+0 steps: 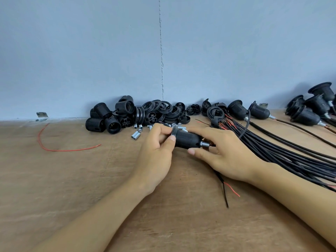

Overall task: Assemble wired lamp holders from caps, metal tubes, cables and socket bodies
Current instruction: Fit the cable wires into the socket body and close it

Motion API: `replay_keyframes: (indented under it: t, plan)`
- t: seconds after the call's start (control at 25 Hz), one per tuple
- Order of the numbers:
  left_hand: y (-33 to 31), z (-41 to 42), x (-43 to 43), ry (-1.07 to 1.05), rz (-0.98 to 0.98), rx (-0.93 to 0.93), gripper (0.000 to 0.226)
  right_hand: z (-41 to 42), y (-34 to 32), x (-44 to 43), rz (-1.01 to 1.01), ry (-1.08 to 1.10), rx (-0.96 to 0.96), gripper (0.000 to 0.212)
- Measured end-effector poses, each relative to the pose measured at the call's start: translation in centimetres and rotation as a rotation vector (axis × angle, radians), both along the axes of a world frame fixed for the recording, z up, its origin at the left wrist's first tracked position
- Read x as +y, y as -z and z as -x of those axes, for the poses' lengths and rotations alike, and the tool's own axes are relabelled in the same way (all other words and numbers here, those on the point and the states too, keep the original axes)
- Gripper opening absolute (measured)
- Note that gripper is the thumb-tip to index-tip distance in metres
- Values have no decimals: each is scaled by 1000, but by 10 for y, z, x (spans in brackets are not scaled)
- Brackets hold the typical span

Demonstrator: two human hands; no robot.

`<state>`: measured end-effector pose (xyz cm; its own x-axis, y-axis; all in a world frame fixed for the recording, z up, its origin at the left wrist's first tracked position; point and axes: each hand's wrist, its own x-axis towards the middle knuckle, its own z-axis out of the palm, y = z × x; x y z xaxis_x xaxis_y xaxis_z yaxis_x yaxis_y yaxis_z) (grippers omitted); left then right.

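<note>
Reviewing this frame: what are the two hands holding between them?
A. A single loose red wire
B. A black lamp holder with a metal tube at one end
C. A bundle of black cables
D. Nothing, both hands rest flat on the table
B: the left hand and the right hand both grip a black ribbed lamp holder, with a metal tube sticking out at the end by the right hand.

**Bare hands, bare forearms**

Left hand and right hand are bare. Left forearm and right forearm are also bare, right to the frame's bottom and right edges. Fingers slim. Thumbnails short and rounded. Wrists narrow, forearms smooth.
</note>
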<state>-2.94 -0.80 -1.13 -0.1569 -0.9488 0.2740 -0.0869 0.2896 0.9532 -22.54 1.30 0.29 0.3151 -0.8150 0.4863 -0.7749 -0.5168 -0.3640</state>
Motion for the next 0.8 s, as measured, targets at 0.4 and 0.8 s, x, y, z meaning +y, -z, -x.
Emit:
replay_keyframes:
  t: [0.4, 0.8]
  plan:
    - [-2, -1, 5, 14, 215, -48, 19, -4, -3, 3, -95, 48, -157, 30]
    - [-1, -4, 2, -40, 318, -53, 34, -3, -4, 2, -64, 19, -305, 30]
